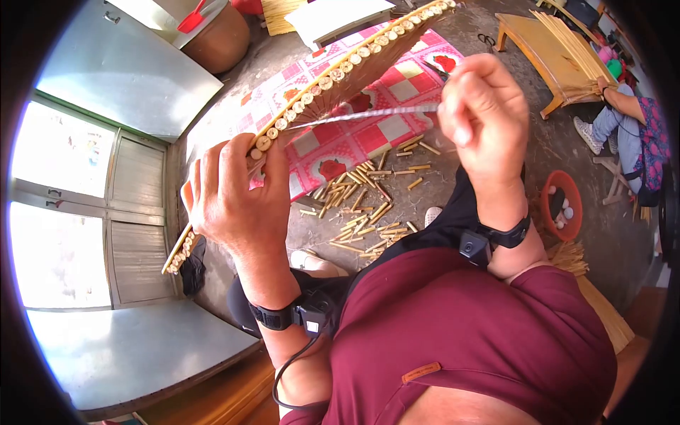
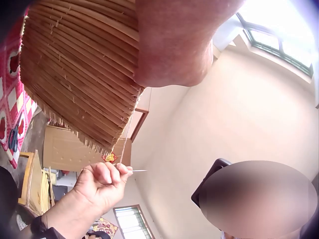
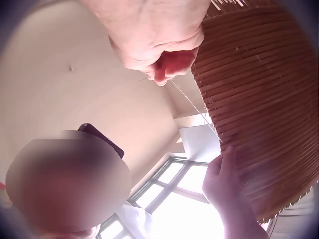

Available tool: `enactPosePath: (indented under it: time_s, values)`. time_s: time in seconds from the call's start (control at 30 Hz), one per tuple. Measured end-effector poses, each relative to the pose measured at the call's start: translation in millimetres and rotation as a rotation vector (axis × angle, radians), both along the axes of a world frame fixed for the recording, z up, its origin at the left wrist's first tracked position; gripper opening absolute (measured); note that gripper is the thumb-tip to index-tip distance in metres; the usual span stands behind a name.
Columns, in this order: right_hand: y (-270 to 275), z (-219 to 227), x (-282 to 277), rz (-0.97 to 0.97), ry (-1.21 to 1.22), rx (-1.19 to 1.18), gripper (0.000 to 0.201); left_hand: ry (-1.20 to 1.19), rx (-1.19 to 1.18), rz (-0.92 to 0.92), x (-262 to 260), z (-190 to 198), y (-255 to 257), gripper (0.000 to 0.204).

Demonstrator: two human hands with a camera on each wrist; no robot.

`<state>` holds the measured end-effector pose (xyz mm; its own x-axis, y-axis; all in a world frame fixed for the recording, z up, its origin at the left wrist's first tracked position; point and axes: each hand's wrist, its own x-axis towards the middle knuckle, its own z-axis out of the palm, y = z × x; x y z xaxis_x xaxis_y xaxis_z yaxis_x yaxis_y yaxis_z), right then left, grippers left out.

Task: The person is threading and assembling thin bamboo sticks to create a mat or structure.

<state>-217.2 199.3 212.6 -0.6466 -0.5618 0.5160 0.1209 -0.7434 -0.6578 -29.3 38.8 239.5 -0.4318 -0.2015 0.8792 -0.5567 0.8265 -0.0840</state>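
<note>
A panel of straw-coloured stalks, laid side by side, slants up across the head view with its row of round cut ends facing me. My left hand grips its lower part, thumb on one face and fingers on the other. From the edge near that thumb a pale thread runs taut to my right hand. The raised right hand has curled fingers that pinch the thread. A thin pointed needle sticks out from its fingertips in the left wrist view. The panel's stalks fill the right side of the right wrist view.
Below the panel is a red-and-white patterned cloth. Many short cut stalk pieces lie scattered on the floor. An orange basin stands to the right, near another person by a wooden table. Metal cabinets line the left.
</note>
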Motion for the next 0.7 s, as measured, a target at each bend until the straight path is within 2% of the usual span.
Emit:
enactPosePath:
  time_s: [0.07, 0.1, 0.13, 0.17, 0.2, 0.27, 0.6, 0.7]
  values:
    - [-1, 4, 13, 0.023, 0.132, 0.157, 0.007, 0.001, 0.005, 0.008, -3, -2, 0, 0.022]
    - [-4, 9, 27, -0.04, 0.237, 0.285, 0.002, -0.003, 0.01, 0.007, -4, -1, 1, 0.021]
    - [-17, -2, 35, -0.09, 0.369, 0.293, 0.003, -0.007, 0.015, 0.007, -4, -1, 2, 0.02]
    - [-22, -1, 47, -0.084, 0.393, 0.337, 0.002, -0.012, 0.021, 0.008, -5, -1, 2, 0.019]
    - [-25, 0, 53, -0.178, 0.563, 0.446, 0.009, -0.009, 0.028, 0.003, -5, -1, 3, 0.018]
    - [-35, -6, 62, -0.279, 0.658, 0.404, 0.016, -0.003, 0.042, -0.007, -6, -2, 3, 0.018]
    - [-39, -14, 71, -0.262, 0.721, 0.38, 0.024, -0.009, 0.044, -0.005, -4, -2, 5, 0.015]
    - [-43, -19, 73, -0.31, 0.711, 0.354, 0.031, -0.009, 0.045, -0.004, -3, -2, 5, 0.015]
